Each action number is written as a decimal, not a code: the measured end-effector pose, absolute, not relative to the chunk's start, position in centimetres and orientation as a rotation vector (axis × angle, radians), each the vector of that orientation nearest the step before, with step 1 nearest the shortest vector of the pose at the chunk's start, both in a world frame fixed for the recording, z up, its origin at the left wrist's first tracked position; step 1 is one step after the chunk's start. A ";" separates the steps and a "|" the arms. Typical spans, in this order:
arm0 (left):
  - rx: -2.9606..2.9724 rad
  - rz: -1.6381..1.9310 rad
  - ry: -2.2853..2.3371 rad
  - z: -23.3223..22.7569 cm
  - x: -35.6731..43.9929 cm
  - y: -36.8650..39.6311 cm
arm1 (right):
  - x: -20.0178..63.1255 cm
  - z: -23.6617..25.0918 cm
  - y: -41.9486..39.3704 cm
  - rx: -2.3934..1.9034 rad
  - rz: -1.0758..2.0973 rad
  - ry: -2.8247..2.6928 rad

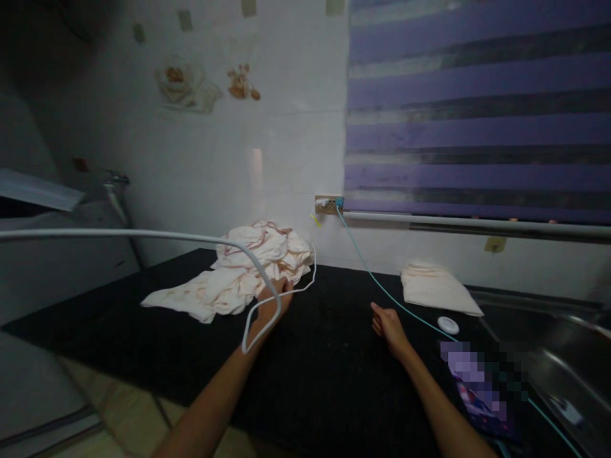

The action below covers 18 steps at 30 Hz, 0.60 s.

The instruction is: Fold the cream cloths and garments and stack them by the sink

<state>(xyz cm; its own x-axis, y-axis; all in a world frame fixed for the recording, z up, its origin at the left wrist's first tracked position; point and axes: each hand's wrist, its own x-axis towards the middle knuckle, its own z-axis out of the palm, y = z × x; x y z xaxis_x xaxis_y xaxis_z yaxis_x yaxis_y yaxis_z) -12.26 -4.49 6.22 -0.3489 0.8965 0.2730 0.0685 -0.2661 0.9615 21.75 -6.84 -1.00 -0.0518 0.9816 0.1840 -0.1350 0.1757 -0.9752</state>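
Note:
A crumpled pile of white cloth with pinkish edging lies on the black counter, against the tiled wall. My left hand is at the pile's right front edge, its fingers curled in against the cloth; the fingertips are partly hidden. A white cable loops in front of that hand and wrist. Over the counter to the right, my right hand is closed in a loose fist, with nothing visible in it. A folded white cloth lies beyond it, near the wall.
A light-blue cable runs from the wall socket across the counter towards a phone, blurred in part. Near it lies a round white disc. A metal sink is at the right, a purple striped blind above.

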 end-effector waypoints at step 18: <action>1.998 0.427 2.658 4.1 -25.4 -10.8 | 21.9 -0.8 -7.3 -1.119 0.988 -1.442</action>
